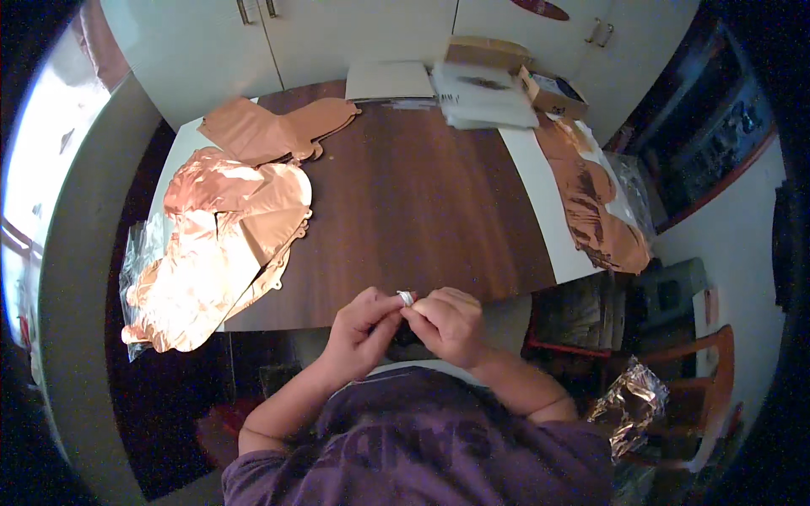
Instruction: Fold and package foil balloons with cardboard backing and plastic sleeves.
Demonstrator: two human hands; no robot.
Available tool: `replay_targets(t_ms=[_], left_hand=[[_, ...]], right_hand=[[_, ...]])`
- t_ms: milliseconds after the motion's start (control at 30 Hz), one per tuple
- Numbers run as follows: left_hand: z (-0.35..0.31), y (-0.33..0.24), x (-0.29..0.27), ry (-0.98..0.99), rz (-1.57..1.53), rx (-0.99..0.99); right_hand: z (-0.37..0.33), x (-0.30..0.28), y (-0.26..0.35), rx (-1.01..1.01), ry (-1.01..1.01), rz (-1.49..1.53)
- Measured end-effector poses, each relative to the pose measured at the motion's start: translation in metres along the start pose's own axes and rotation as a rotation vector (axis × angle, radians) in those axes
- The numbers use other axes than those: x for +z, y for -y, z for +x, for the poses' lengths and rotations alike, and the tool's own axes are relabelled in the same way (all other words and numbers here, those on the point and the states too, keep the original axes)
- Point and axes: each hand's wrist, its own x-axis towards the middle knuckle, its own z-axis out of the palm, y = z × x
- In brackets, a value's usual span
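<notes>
Close together at the near edge of the table, both of my hands are closed with the fingertips meeting. A small white coiled strip [407, 298] shows between them, at the fingertips of my left hand [363, 327]. My right hand [447, 325] is curled with its thumb and fingers against the same strip. The exact kind of strip is too small to tell. To the left lie flat copper-coloured foil balloons [283, 198] in an overlapping pile, with more flat foil balloons [253, 131] behind them.
The brown wooden table [405, 202] has white side edges. Another stack of foil balloons [591, 207] lies at its right. At the back are clear plastic packets [485, 97] and an open cardboard box [553, 91]. A wooden chair [721, 379] and crumpled silvery foil [633, 405] stand to my right.
</notes>
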Motion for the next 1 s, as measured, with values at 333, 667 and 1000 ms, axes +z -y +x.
replay_targets(t_ms=[333,667,1000], left_hand=[[-0.002,-0.004,0.001,0.076,0.093,-0.090],[-0.001,-0.008,-0.011,0.209,-0.106,-0.181],[-0.003,-0.013,-0.015,0.242,-0.240,-0.188]], right_hand=[[0.009,-0.019,-0.019,0.342,0.096,0.040],[0.016,-0.041,0.007,-0.061,0.310,0.212],[-0.007,-0.029,-0.001,0.668,0.431,1.019]])
